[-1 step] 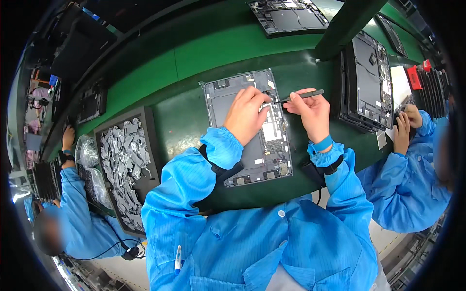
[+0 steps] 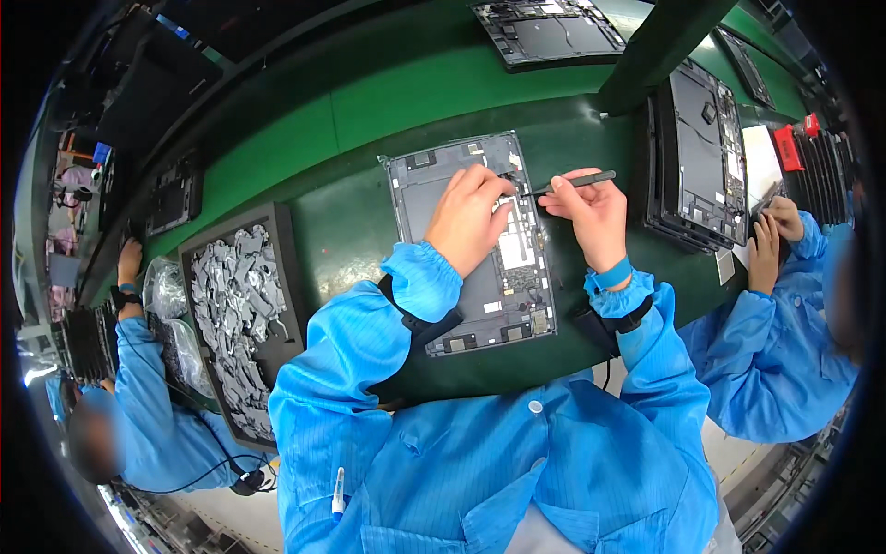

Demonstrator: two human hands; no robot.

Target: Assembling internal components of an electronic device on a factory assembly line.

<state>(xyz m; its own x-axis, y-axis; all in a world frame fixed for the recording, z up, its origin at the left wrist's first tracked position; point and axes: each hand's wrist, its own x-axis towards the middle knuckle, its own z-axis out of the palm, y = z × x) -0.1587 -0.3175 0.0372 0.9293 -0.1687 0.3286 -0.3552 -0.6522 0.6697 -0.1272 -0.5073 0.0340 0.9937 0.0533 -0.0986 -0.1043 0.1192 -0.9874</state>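
Left hand (image 2: pixel 469 220) presses flat, fingers spread, on the opened tablet chassis (image 2: pixel 475 242) (nothing visibly shifted) as right hand (image 2: pixel 587 210) pinches a dark stylus-like tool (image 2: pixel 574 182).

A black tray (image 2: pixel 281 277) heaped with grey metal pieces (image 2: pixel 235 305) lies on the green worktop (image 2: pixel 369 111) at the left. Just left of it sit clear plastic bags (image 2: pixel 166 291). Far across the worktop lies another opened dark panel (image 2: pixel 549 28). At the right stands a stack of dark panels (image 2: pixel 701 157), with a red object (image 2: pixel 792 146) beyond it.
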